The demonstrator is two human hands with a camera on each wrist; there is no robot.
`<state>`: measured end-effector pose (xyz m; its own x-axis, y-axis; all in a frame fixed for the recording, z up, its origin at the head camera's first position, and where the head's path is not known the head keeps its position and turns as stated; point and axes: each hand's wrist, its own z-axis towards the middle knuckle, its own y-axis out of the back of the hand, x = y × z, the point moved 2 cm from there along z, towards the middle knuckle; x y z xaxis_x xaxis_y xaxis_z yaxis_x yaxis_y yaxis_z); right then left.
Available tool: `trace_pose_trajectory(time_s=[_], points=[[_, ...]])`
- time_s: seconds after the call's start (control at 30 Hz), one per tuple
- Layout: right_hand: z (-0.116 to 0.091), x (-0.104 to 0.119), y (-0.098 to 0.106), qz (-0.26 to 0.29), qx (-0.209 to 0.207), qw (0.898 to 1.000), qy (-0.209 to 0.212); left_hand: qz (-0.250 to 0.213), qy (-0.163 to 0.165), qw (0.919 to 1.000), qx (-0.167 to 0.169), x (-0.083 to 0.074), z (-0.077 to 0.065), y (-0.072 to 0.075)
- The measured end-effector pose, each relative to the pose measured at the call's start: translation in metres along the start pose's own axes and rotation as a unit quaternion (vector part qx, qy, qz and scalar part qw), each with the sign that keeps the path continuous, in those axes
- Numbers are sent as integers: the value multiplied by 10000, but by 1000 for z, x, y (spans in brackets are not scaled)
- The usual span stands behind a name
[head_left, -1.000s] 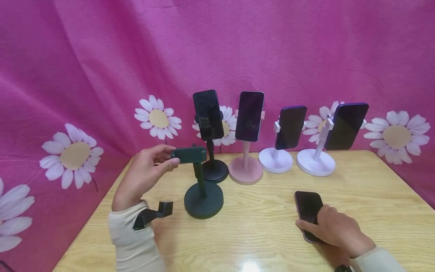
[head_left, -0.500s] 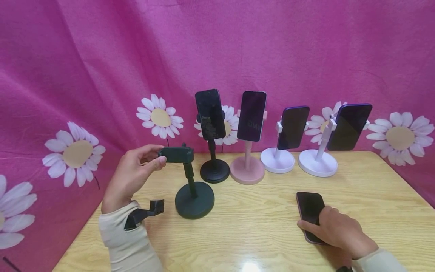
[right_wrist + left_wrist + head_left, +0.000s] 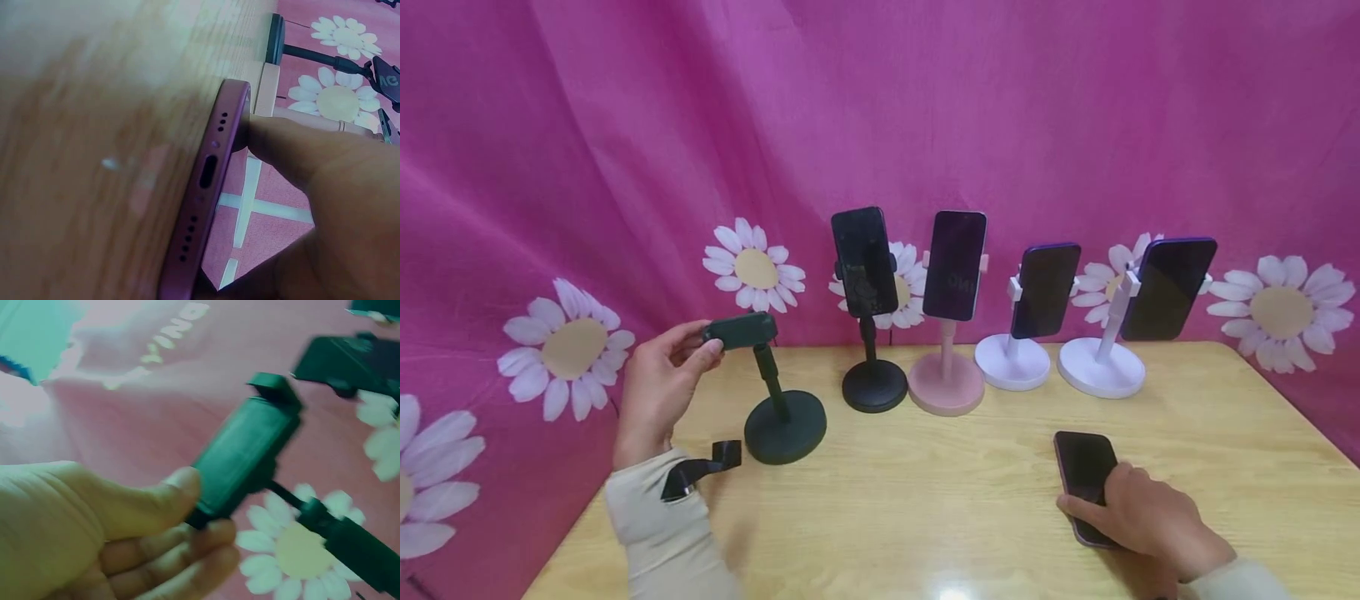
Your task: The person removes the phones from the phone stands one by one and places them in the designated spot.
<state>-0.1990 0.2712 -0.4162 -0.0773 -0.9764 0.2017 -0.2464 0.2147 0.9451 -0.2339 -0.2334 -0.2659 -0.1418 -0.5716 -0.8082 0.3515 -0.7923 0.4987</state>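
In the head view my left hand (image 3: pixel 658 379) pinches the clamp end of a dark green phone stand (image 3: pixel 786 427) between thumb and fingers. The stand's pole leans and its round base is low over the table; whether the base touches the wood I cannot tell. Close up, the left wrist view shows the thumb on the clamp's (image 3: pixel 240 456) face and the fingers underneath. At the right, my right hand (image 3: pixel 1157 512) grips the lower part of a dark-screened phone (image 3: pixel 1084 471), thumb along one edge. The right wrist view shows the phone's (image 3: pixel 209 169) purplish bottom edge close to the tabletop.
Along the table's (image 3: pixel 925 517) back edge several stands hold phones: a black stand (image 3: pixel 874 385), a pink stand (image 3: pixel 946 393), a white stand (image 3: pixel 1012 373) and another white stand (image 3: pixel 1101 379). Behind them hangs a pink cloth (image 3: pixel 880 100) with daisies.
My left hand has carried the dark green stand leftward and slightly back, away from the black stand, and it leans more. The right hand and its phone stay in place.
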Motion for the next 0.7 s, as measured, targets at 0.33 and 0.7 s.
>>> trace_pose_trajectory(time_s=[0.33,0.7], points=[[-1,0,0,-48,-235,9997,46,188,-271,9995,-10,18,45,1],[-2,-1,-2,-47,-229,9997,66,-58,-165,9994,297,20,75,-10]])
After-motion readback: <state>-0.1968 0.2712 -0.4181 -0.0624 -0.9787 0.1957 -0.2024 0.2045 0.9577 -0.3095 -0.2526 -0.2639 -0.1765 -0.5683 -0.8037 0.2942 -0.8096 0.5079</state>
